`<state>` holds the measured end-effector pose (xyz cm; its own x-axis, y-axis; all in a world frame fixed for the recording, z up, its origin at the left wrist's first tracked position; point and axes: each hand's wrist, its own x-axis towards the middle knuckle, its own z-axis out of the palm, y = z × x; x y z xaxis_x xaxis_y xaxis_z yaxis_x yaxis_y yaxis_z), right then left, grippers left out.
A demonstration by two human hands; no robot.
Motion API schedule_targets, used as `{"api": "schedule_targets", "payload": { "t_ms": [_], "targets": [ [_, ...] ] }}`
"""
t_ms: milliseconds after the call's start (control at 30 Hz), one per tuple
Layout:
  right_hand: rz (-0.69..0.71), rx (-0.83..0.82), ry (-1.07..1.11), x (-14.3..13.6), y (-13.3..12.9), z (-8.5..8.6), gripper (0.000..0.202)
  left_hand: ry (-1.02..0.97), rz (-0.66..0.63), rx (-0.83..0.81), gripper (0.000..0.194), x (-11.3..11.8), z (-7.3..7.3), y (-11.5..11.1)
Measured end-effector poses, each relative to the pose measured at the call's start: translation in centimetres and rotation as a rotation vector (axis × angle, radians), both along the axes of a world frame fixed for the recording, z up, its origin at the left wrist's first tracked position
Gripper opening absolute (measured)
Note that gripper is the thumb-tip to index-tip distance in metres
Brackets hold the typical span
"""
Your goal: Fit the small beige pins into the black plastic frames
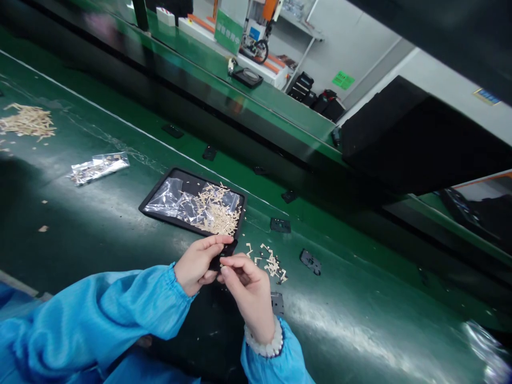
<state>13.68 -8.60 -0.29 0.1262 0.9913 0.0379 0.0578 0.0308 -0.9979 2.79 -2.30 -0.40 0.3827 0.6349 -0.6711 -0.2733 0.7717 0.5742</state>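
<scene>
My left hand (pixel 197 264) grips a small black plastic part (pixel 229 249) between thumb and fingers, just in front of the tray's near edge. Thumb and forefinger of my right hand (pixel 251 290) are pinched together against the same part; anything between those fingertips is too small to make out. Beyond both hands lies a black tray (pixel 192 181) with clear plastic bags and a heap of small beige strips (pixel 222 216). To the right of my fingers, more beige bent pieces (pixel 272 264) lie scattered on the green surface.
Several black plastic parts, including one (pixel 311 261) at right, lie spread along the green bench (pixel 360 320). A clear bag of pieces (pixel 100 167) and another beige pile (pixel 28 121) are at left. A dark ledge runs along the back.
</scene>
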Motion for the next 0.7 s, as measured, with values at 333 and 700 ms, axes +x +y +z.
{"api": "schedule_targets", "payload": {
  "t_ms": [333,700],
  "targets": [
    [-0.080,0.236,-0.542,-1.1,-0.4,0.2,0.013,0.045,0.019,-0.019,0.022,0.2,-0.4,0.0],
    [0.144,0.162,-0.541,2.0,-0.3,1.1,0.017,-0.082,-0.100,-0.116,0.020,0.2,-1.0,-0.2]
  ]
}}
